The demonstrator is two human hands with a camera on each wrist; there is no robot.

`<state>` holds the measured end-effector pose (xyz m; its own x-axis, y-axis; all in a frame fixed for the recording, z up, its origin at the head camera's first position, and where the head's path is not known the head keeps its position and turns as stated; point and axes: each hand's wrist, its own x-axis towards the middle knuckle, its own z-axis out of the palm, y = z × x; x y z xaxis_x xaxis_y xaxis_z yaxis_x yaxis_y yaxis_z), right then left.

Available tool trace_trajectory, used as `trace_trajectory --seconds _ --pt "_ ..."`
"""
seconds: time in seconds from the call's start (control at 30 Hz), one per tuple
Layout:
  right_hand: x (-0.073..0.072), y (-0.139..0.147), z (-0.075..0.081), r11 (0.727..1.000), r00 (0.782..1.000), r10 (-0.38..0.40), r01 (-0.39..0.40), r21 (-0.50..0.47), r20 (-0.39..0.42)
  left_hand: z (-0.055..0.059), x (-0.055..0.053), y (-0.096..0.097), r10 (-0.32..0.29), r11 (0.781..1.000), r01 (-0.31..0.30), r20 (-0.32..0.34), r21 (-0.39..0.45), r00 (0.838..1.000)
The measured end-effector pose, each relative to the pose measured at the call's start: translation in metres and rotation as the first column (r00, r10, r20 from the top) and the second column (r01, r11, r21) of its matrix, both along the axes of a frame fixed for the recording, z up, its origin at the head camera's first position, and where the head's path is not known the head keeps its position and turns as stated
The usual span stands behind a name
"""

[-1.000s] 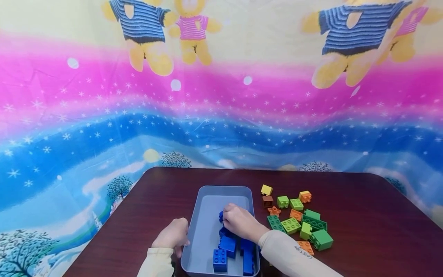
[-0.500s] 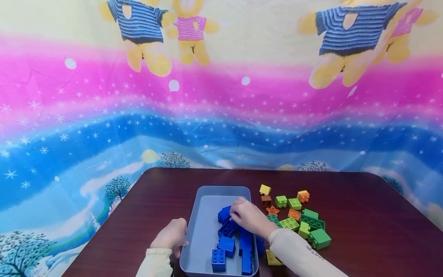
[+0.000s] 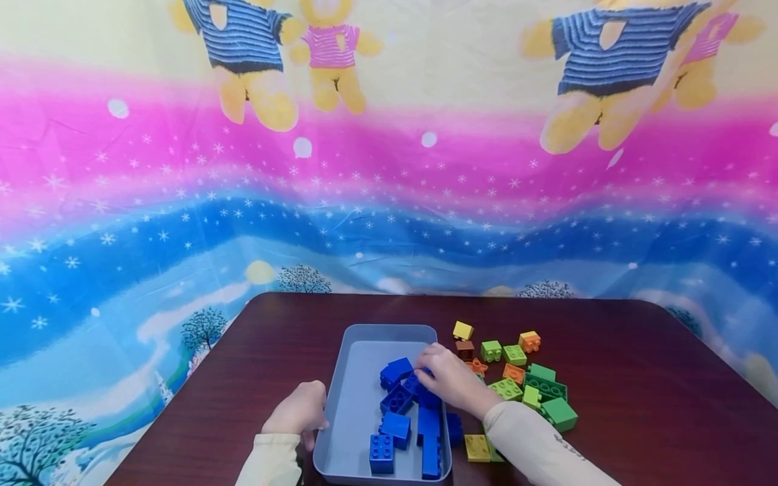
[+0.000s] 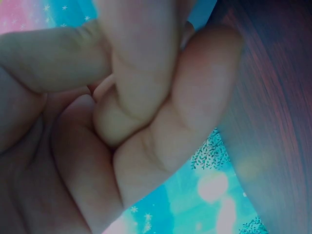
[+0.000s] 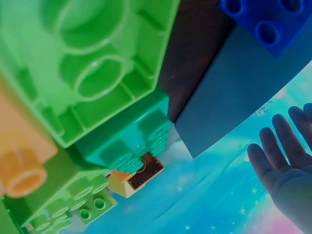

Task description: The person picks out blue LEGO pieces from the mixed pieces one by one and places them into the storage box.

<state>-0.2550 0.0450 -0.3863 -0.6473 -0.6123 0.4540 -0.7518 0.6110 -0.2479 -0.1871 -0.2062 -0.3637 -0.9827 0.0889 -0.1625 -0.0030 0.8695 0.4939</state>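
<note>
A grey-blue tray (image 3: 328, 412) holds several blue toy bricks (image 3: 396, 430), mostly along its right half. My left hand (image 3: 298, 408) grips the tray's left rim; its fingers look curled in the left wrist view, where a bit of tray shows behind them. Over the right rim is my right hand (image 3: 452, 381), its fingertips just above blue bricks near the far end. In the right wrist view this right hand (image 5: 292, 168) has its fingers extended and spread, with nothing between them.
Right of the tray lie loose bricks: green ones (image 3: 559, 414), orange (image 3: 529, 341), yellow (image 3: 462, 330) and brown. A blue brick (image 3: 454, 430) stands outside, close by the tray's right wall. A printed cloth (image 3: 389, 169) hangs behind the dark table (image 3: 243, 378).
My right hand has shifted right from mid-tray toward the right rim, leaving a blue brick it was on among the others. My left hand has stayed at the left rim.
</note>
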Motion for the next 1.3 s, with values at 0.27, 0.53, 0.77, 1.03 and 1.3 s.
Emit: trace_trajectory --seconds 0.27,0.53,0.77,1.03,1.3 --pt "0.004 0.004 -0.001 1.0 0.999 -0.02 0.02 0.013 0.043 -0.002 0.0 0.0 -0.003 1.0 0.003 -0.021 -0.012 1.0" --pt "0.007 0.009 -0.003 0.999 0.996 -0.031 0.03 0.022 0.082 -0.002 0.001 0.0 -0.012 1.0 0.012 -0.036 -0.012 0.999" --pt "0.012 0.013 -0.007 0.999 0.995 -0.033 0.032 0.017 0.095 -0.004 0.001 0.0 -0.017 1.0 0.016 -0.038 -0.018 0.999" --pt "0.014 0.017 -0.009 0.999 0.996 -0.036 0.035 0.013 0.084 -0.003 0.0 0.0 -0.009 1.0 0.009 -0.007 -0.014 1.0" --pt "0.018 0.021 -0.01 1.0 0.995 -0.018 0.016 0.021 0.096 -0.002 0.001 -0.001 -0.006 1.0 0.006 -0.016 0.007 1.0"
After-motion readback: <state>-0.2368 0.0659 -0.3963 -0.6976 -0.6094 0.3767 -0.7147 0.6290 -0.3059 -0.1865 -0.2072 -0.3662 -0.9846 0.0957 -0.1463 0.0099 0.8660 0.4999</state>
